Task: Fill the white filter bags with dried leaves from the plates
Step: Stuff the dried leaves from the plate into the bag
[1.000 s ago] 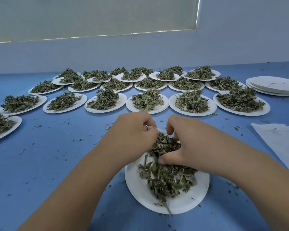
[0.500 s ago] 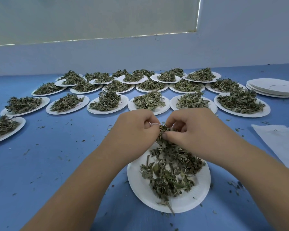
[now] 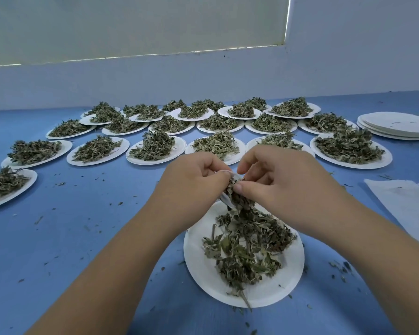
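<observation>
- The left hand (image 3: 194,189) is curled, its fingers and thumb gripping a white filter bag (image 3: 225,199). Only the bag's top edge and a strip of its side show past the fingers.
- The right hand (image 3: 286,187) has its thumb and fingertips closed on a pinch of leaves (image 3: 238,200) right at the bag's mouth, touching the left hand's fingertips.
- Both hands are held just above the far edge of the near plate (image 3: 203,269), and some leaves trail from the pinch down toward it.
- The near plate is white and round and sits on the blue table (image 3: 82,238). It carries a loose heap of dried leaves (image 3: 247,247) spread over its middle and right side, and one stem hangs over the front rim.
- Beyond the hands, several rows of plates (image 3: 155,162) stand close together, each piled with dried leaves.
- At the far right there is a stack of empty plates (image 3: 397,128).
- Nearer on the right, flat white bags (image 3: 411,204) lie on the table, apart from the near plate.
- Small leaf crumbs (image 3: 339,265) are scattered over the table around the near plate.
</observation>
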`<state>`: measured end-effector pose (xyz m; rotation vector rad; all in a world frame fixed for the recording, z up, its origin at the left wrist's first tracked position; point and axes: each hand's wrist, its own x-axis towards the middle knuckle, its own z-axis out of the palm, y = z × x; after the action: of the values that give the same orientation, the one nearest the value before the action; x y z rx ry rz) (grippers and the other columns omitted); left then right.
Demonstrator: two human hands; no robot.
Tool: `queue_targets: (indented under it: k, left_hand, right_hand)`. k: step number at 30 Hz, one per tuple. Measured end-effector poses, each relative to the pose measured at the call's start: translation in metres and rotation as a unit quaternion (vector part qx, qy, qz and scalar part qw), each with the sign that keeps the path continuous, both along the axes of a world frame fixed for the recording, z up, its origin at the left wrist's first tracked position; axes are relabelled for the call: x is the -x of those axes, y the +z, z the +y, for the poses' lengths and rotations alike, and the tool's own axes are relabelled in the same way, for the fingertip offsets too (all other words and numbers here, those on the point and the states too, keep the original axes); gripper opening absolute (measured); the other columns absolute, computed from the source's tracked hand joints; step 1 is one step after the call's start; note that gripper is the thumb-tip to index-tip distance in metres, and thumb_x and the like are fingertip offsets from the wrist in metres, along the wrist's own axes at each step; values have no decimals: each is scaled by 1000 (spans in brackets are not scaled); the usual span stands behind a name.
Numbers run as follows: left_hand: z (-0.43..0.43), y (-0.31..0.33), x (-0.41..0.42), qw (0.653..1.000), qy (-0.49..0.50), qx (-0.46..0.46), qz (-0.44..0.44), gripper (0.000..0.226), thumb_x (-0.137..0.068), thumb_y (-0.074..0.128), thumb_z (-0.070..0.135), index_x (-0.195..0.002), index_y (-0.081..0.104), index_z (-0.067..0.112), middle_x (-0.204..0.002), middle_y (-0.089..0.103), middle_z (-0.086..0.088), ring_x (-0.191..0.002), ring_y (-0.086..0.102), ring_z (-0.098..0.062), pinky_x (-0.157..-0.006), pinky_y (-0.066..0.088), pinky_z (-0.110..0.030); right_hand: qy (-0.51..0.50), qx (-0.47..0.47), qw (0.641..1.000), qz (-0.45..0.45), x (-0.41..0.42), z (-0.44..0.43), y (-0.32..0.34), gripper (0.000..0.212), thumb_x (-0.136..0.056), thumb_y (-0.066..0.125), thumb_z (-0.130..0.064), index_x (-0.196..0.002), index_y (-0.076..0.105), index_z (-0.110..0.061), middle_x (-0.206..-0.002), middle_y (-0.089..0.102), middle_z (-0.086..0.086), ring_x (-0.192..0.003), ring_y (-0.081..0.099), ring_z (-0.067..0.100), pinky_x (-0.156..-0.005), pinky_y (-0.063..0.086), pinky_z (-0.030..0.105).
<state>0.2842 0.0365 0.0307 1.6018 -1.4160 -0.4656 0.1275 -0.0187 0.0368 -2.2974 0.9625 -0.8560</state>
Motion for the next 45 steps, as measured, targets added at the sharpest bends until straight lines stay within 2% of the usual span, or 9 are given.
queue_targets:
  k: [7,12,19,21,24,28,32,38,45]
  left_hand:
    - [0,0,1,1000,-4,-15,9,15,-87,61,15,-75,69,19,-45,52,9,-51,46,-12,-42,33,-19]
    - [1,1,-1,1000,1,-8,5,14,-88,61,18,-76,69,18,-43,47,10,-54,50,-13,-46,33,-22]
    - [0,0,2,1000,-14,-21,17,16,-86,61,15,-73,69,20,-46,54,9,-46,49,-5,-41,32,-14]
    - [0,-1,1,1000,-7,-20,19,15,-86,61,17,-73,69,20,-45,53,10,-43,46,-2,-40,31,-13]
    - [0,0,-1,999,5,-12,39,15,-86,62,16,-73,70,18,-44,49,8,-39,46,-1,-39,30,-10]
    - [-1,2,-4,996,18,-23,84,15,-86,62,15,-75,71,16,-43,48,7,-34,40,-4,-38,30,-15]
    - [-1,3,-5,992,22,-35,117,16,-88,62,15,-73,69,16,-45,49,4,-36,34,-10,-41,29,-18]
    - [-1,4,-7,990,26,-33,134,18,-88,61,14,-72,69,16,-49,51,1,-36,34,-9,-38,29,-18]
    - [-2,1,-7,993,24,-19,112,17,-87,62,14,-71,68,16,-47,53,6,-36,38,-7,-40,29,-18]
  right_hand:
    - [-23,80,996,25,-12,4,-5,5,-80,73,-25,-76,72,-27,-71,60,-12,-68,56,5,-63,45,20]
    - [6,-10,999,-37,-5,1,-4,16,-81,73,-19,-74,66,-31,-67,64,-13,-64,61,0,-59,46,10]
    - [-17,47,998,-37,-11,1,-10,18,-75,77,-18,-67,62,-24,-62,58,-15,-66,54,2,-59,43,17]
    - [-14,37,998,-45,-9,-1,-9,19,-76,76,-23,-65,61,-27,-61,57,-19,-66,53,-3,-58,39,11]
    - [-16,22,998,-63,-2,-5,-3,19,-73,65,-52,-72,60,-33,-76,60,-25,-71,54,-4,-60,39,8]
    - [-1,-6,999,39,4,-3,-3,68,-53,59,-81,-106,42,-42,-109,41,-22,-93,49,-6,-69,40,15]
    - [-6,-10,995,97,-7,8,-12,96,-47,71,-73,-126,25,-42,-118,24,-16,-90,51,-2,-73,46,24]
    - [-22,-20,998,58,-11,11,-17,54,-73,78,-37,-109,38,-42,-112,40,-16,-80,56,0,-67,46,19]
    - [-28,-43,998,-39,-4,8,-5,26,-74,79,-17,-80,60,-34,-84,62,-13,-65,60,-2,-58,48,17]
